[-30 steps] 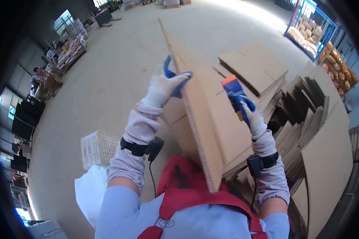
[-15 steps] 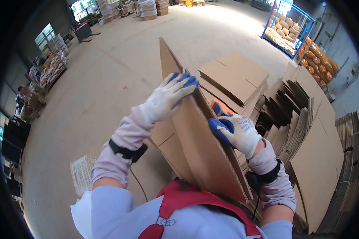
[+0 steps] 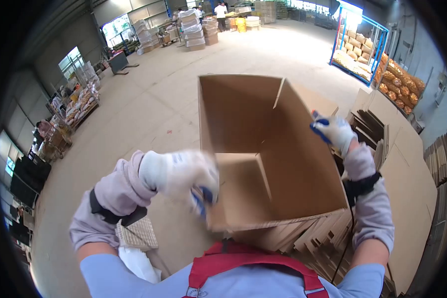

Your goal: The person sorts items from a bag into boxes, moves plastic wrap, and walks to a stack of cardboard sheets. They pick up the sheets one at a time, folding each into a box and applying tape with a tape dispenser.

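Since half a second ago: flat brown corrugated cardboard sheet now opened into a box (image 3: 263, 149), mouth toward the camera, centre of frame. Left hand (image 3: 181, 176), white glove with blue palm, moved from top edge down to lower-left inner flap; motion-blurred, fingers curled around flap edge. Right hand (image 3: 334, 131), same glove type, at upper-right wall of box, fingers hooked over rim, gripping. Box held in air above red apron (image 3: 243, 260). Stacks of flattened brown cartons (image 3: 402, 164) at right of frame. White plastic basket (image 3: 136, 233) on grey concrete floor (image 3: 149, 109), lower left.
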